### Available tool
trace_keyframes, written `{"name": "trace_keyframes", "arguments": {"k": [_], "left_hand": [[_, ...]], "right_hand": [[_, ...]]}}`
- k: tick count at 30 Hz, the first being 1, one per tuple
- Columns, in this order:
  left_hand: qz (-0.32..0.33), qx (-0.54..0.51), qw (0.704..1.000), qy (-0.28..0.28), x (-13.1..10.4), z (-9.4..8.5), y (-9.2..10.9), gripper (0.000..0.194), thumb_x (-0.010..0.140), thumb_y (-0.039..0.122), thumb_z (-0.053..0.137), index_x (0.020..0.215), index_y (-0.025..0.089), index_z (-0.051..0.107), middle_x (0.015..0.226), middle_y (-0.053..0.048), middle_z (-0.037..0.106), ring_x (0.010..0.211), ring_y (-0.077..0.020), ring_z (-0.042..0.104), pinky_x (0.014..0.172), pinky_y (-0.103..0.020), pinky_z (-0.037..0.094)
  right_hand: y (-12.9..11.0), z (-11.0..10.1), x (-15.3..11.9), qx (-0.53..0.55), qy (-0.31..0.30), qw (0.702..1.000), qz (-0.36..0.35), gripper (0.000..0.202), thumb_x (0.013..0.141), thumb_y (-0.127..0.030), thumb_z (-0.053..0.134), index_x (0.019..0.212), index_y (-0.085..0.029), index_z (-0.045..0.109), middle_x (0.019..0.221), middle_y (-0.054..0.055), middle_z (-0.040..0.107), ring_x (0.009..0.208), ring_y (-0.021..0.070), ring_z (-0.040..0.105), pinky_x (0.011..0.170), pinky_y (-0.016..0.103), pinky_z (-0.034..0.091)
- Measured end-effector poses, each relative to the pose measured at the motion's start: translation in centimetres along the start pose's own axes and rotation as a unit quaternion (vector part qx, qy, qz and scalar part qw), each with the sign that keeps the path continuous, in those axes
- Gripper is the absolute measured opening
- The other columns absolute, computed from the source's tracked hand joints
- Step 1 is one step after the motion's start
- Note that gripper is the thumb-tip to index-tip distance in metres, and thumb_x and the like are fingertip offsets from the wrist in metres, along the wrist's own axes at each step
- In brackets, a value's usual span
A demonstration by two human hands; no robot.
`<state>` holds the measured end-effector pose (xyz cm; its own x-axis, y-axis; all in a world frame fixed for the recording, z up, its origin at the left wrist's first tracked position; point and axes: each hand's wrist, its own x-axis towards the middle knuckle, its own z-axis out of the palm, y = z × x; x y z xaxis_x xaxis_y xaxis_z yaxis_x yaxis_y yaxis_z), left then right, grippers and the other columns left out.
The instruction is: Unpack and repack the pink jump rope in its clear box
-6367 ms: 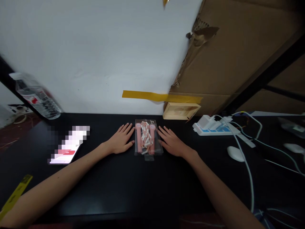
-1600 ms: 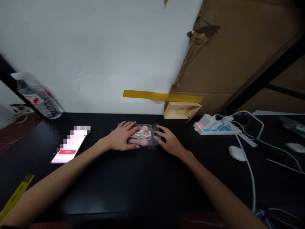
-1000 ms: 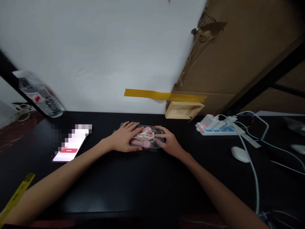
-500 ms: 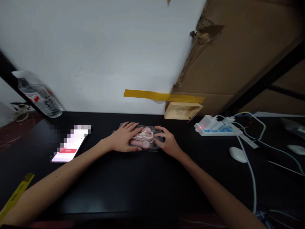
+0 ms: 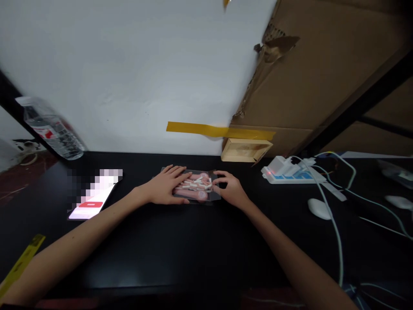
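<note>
A clear plastic package point(image 5: 211, 196) lies flat on the black table. Inside it are pink tube-shaped pieces with round ends point(image 5: 202, 196) and several small pink-and-white sticks point(image 5: 197, 185). My left hand point(image 5: 164, 186) rests flat across the package's left part, fingers spread, covering that end. At the package's right end, my right hand point(image 5: 231, 188) has its thumb and fingers curled together in a pinch on the plastic edge. Exactly what part of the edge sits between the fingertips is too small to make out.
A lit phone point(image 5: 93, 200) lies on the left, with a water bottle point(image 5: 53, 131) behind it. A shallow tan box point(image 5: 247, 150) leans at the wall. On the right are a power strip point(image 5: 293, 174), a white mouse point(image 5: 319, 209) and cables point(image 5: 338, 245).
The pink pieces and small sticks have shifted rightward within the package. My right hand's fingertips have drawn closer together at its right end. My left hand stays nearly in place.
</note>
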<state>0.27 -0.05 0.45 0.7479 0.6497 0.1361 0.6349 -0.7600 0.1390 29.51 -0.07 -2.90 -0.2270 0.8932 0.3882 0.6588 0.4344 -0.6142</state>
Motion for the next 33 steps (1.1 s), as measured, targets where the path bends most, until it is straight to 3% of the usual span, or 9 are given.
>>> {"name": "trace_keyframes", "arguments": {"k": [6, 10, 13, 16, 19, 23, 26, 33], "left_hand": [[-0.005, 0.001, 1.000, -0.014, -0.5, -0.7, -1.1, 0.094, 0.080, 0.076, 0.057, 0.153, 0.022, 0.034, 0.157, -0.016, 0.033, 0.144, -0.0396, 0.031, 0.117, -0.058, 0.021], [-0.027, 0.012, 0.999, -0.035, -0.8, -1.3, -2.1, 0.097, 0.079, 0.079, 0.055, 0.153, 0.020, 0.034, 0.157, -0.018, 0.033, 0.145, -0.0399, 0.029, 0.117, -0.058, 0.021], [-0.032, 0.008, 0.998, -0.045, -0.9, -1.5, -2.6, 0.098, 0.079, 0.079, 0.055, 0.153, 0.018, 0.032, 0.157, -0.019, 0.032, 0.145, -0.0409, 0.028, 0.117, -0.059, 0.020], [-0.032, 0.005, 0.999, -0.041, -0.9, -1.5, -2.6, 0.098, 0.079, 0.077, 0.057, 0.154, 0.018, 0.032, 0.158, -0.020, 0.030, 0.145, -0.0423, 0.027, 0.116, -0.061, 0.020], [-0.029, 0.011, 0.999, -0.036, -0.8, -1.3, -2.3, 0.097, 0.080, 0.076, 0.056, 0.154, 0.018, 0.031, 0.158, -0.021, 0.028, 0.145, -0.0425, 0.026, 0.116, -0.062, 0.019], [-0.019, 0.014, 1.000, -0.018, -0.7, -1.0, -1.8, 0.095, 0.082, 0.075, 0.054, 0.153, 0.016, 0.031, 0.159, -0.021, 0.027, 0.146, -0.0423, 0.023, 0.117, -0.062, 0.018], [-0.009, 0.007, 1.000, -0.005, -0.6, -0.7, -1.7, 0.093, 0.083, 0.074, 0.056, 0.153, 0.019, 0.031, 0.159, -0.019, 0.028, 0.146, -0.0417, 0.023, 0.117, -0.062, 0.017], [-0.011, -0.002, 1.000, -0.006, -0.5, -0.8, -1.4, 0.093, 0.084, 0.074, 0.055, 0.155, 0.020, 0.028, 0.161, -0.018, 0.023, 0.148, -0.0409, 0.020, 0.118, -0.063, 0.014]], "right_hand": [[1.2, -2.7, 0.6, -0.034, -0.061, 0.997, 0.025, 0.007, 0.073, -0.025, 0.071, 0.072, -0.026, 0.078, 0.120, 0.007, 0.069, 0.109, 0.0276, 0.067, 0.102, 0.048, 0.048], [2.3, -4.1, 0.8, -0.075, -0.094, 0.992, 0.036, 0.008, 0.075, -0.027, 0.070, 0.072, -0.024, 0.077, 0.122, 0.010, 0.068, 0.119, 0.0320, 0.062, 0.107, 0.052, 0.043], [2.7, -5.0, 0.7, -0.081, -0.108, 0.991, 0.024, 0.030, 0.076, -0.025, 0.068, 0.105, -0.021, 0.074, 0.128, 0.013, 0.065, 0.130, 0.0343, 0.054, 0.111, 0.056, 0.038], [2.1, -5.3, 0.4, -0.048, -0.110, 0.993, -0.012, 0.063, 0.082, -0.028, 0.065, 0.143, -0.021, 0.050, 0.149, 0.014, 0.049, 0.141, 0.0316, 0.042, 0.115, 0.056, 0.034], [0.7, -4.7, -0.1, -0.035, -0.138, 0.987, -0.071, 0.068, 0.090, -0.040, 0.062, 0.152, -0.026, 0.037, 0.161, 0.010, 0.033, 0.149, 0.0298, 0.026, 0.118, 0.056, 0.029], [-0.6, -3.0, -0.7, -0.110, -0.167, 0.971, -0.130, 0.078, 0.086, -0.043, 0.067, 0.154, -0.024, 0.034, 0.162, 0.011, 0.030, 0.151, 0.0336, 0.017, 0.119, 0.058, 0.025], [-0.6, -2.0, -0.8, -0.144, -0.166, 0.966, -0.138, 0.082, 0.084, -0.043, 0.068, 0.155, -0.023, 0.033, 0.161, 0.013, 0.030, 0.150, 0.0352, 0.020, 0.119, 0.058, 0.025], [-1.6, -2.5, -0.5, -0.175, -0.131, 0.964, -0.152, 0.070, 0.080, -0.038, 0.071, 0.145, -0.027, 0.050, 0.142, 0.012, 0.055, 0.138, 0.0347, 0.044, 0.116, 0.057, 0.033]]}}
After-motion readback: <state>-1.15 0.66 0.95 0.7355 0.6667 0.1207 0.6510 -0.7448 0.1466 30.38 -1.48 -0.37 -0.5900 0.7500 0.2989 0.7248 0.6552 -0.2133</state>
